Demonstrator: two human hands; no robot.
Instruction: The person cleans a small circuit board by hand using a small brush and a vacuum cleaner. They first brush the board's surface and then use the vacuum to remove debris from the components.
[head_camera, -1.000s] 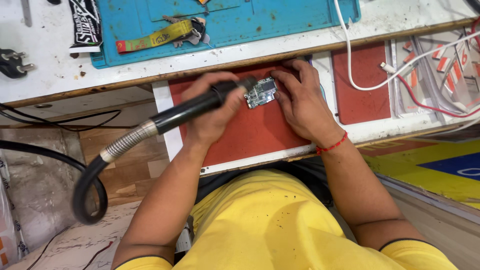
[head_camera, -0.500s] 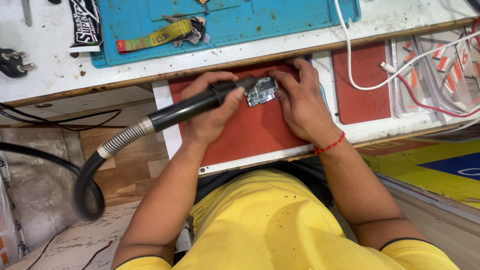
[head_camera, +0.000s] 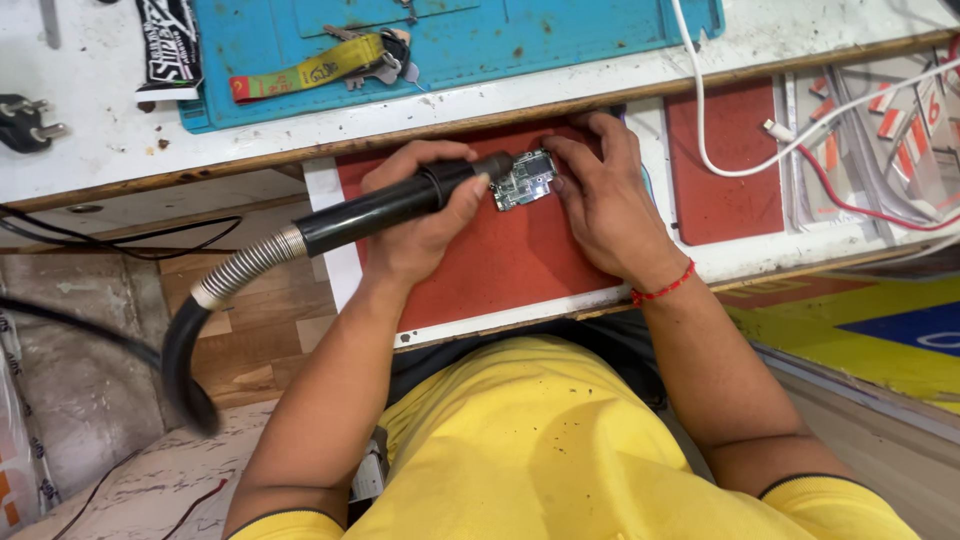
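Observation:
My left hand (head_camera: 420, 215) grips the black handle of a hot-air tool (head_camera: 400, 203), whose nozzle points right at a small green circuit board (head_camera: 525, 180). A ribbed hose (head_camera: 235, 275) trails from the handle down to the left. My right hand (head_camera: 605, 195) rests on the red mat (head_camera: 500, 265) and holds the circuit board at its right edge with the fingertips. The board lies flat on the mat between both hands.
A blue work mat (head_camera: 560, 35) lies on the white bench above, with a yellow strap and keys (head_camera: 320, 65) on it. A black plug (head_camera: 25, 120) sits at far left. White cable (head_camera: 720, 150) and a red wire (head_camera: 860, 200) run at the right.

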